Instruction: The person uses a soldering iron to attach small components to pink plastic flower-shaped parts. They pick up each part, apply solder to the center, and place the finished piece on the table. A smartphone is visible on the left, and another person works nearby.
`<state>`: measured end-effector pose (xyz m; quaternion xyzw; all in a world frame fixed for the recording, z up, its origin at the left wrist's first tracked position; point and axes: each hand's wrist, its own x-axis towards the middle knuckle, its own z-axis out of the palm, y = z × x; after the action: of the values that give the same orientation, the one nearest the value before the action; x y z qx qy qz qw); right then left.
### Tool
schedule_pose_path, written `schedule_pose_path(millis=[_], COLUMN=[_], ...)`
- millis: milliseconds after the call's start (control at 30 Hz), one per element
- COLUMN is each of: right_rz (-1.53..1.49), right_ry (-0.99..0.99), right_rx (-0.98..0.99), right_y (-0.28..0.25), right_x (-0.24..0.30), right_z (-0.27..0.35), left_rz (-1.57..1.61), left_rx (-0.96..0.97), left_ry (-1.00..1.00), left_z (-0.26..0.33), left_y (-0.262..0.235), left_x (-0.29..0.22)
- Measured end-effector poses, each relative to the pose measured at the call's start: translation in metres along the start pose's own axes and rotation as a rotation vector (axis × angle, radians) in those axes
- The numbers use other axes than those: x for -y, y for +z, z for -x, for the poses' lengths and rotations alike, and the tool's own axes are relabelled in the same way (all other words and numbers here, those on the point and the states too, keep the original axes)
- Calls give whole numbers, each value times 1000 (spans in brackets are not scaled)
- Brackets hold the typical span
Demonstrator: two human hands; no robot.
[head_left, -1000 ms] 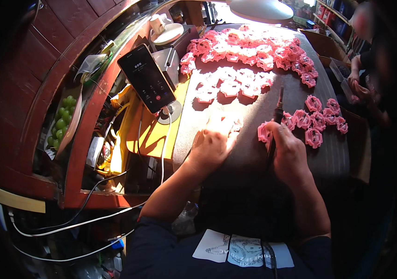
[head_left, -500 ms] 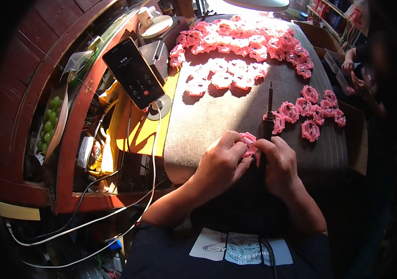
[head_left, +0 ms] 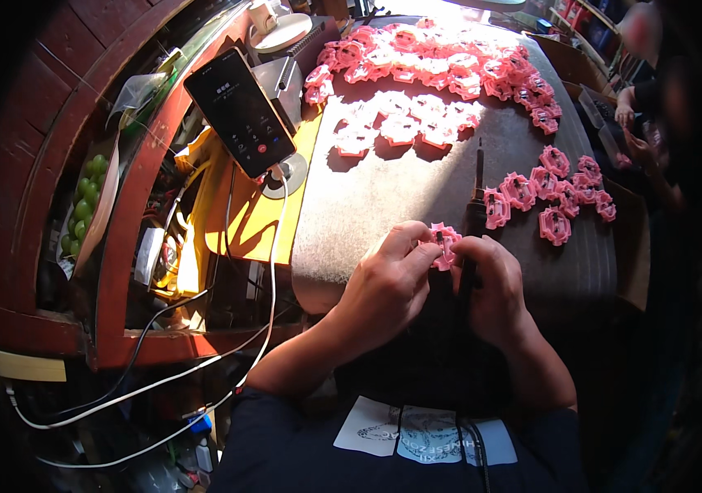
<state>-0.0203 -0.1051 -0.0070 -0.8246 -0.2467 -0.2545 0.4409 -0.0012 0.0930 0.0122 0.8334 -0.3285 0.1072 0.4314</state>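
Note:
Between the fingertips of my left hand point(head_left: 392, 267), a small pink plastic part point(head_left: 446, 246) with a scalloped edge and a dark slot is pinched near the table's front edge. My right hand point(head_left: 492, 283) is closed around a black-handled tool point(head_left: 474, 220) with a long thin metal shaft, which points away from me. The right thumb and forefinger come up against the pink part's right side; whether they grip it is hard to see. Just right of the tool lies a loose group of similar pink parts point(head_left: 518, 191). More of them stand in a sunlit cluster point(head_left: 437, 119).
Many pink parts point(head_left: 404, 66) cover the far end of the grey table point(head_left: 342, 222). At left, a phone point(head_left: 240, 113) on a stand has a white cable point(head_left: 273, 271) hanging down. Green fruit point(head_left: 85, 205) lies in a red wooden frame. Another person's hands point(head_left: 626, 123) work at far right.
The pink part has been turned so its slotted face shows more, and the fingers have shifted around it. The whole view has moved slightly.

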Motion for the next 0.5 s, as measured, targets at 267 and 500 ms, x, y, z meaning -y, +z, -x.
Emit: schedule_pose_path(millis=[267, 500], right_rz=[-68, -53], right_ry=[57, 83], right_rx=[-28, -69], right_y=[3, 6], right_x=[2, -4], right_z=[-1, 4], left_rz=[118, 97], left_rx=[18, 12], left_ry=[21, 15], left_z=[0, -5], left_y=[9, 10], left_x=[11, 12])
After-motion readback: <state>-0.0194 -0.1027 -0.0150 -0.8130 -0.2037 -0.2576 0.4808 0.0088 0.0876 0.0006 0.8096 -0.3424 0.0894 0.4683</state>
